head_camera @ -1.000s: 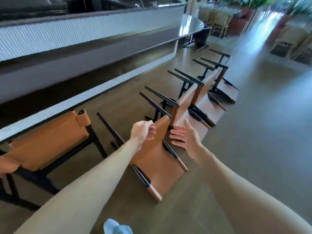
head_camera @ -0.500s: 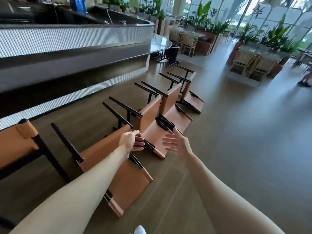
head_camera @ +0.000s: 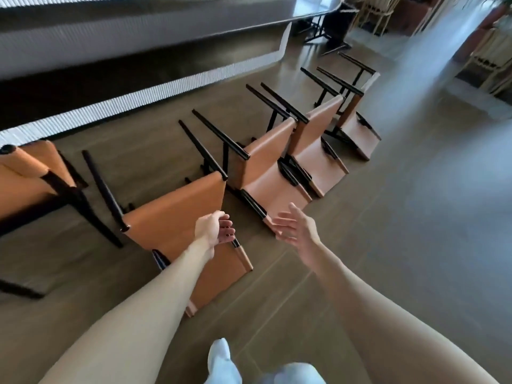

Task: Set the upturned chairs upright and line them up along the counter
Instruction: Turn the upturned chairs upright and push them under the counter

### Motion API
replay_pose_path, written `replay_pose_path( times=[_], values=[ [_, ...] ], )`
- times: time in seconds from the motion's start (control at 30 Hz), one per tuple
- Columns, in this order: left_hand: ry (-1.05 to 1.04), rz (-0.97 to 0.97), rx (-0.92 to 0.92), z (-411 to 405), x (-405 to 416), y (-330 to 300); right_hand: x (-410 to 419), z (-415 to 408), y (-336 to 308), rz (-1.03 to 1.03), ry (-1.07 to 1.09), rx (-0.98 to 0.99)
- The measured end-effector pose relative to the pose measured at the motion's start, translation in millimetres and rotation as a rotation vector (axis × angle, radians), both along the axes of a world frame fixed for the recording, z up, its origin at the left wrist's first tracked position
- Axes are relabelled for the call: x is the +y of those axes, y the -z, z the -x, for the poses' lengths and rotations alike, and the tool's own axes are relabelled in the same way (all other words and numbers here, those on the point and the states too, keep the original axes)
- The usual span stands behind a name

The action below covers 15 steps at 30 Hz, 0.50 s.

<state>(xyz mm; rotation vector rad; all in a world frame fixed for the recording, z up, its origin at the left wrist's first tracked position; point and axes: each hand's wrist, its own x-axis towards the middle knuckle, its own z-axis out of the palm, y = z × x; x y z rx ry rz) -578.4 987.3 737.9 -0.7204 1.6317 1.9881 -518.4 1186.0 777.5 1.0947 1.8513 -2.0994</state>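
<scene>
The long grey ribbed counter (head_camera: 155,31) ran across the top of the view. Beside it one tan leather chair on a black frame (head_camera: 25,176) stood upright at the far left; four upturned tan chairs lay in a row on the dark floor (head_camera: 415,217), legs raised. The nearest upturned chair (head_camera: 180,217) looked rigid and moderately heavy, its leather likely slick, so the black backrest post seemed the surest hold. The left hand (head_camera: 213,231) curled round that post; the right hand (head_camera: 297,231) hovered alongside, fingers spread, holding nothing.
</scene>
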Motion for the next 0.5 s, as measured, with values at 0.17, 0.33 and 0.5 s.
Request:
replay_pose_path(
  times=[0.17, 0.33, 0.5],
  values=[
    [-0.283, 0.019, -0.144, 2, -17, 41, -5, 39, 50, 0.061, -0.169, -0.117],
    [-0.586, -0.03, -0.258, -14, -24, 118, -19, 82, 137, 0.147, -0.367, -0.254],
    [-0.802, -0.081, -0.336, -33, -7, 212, -26, 100, 244, 0.145, -0.465, -0.387]
  ],
)
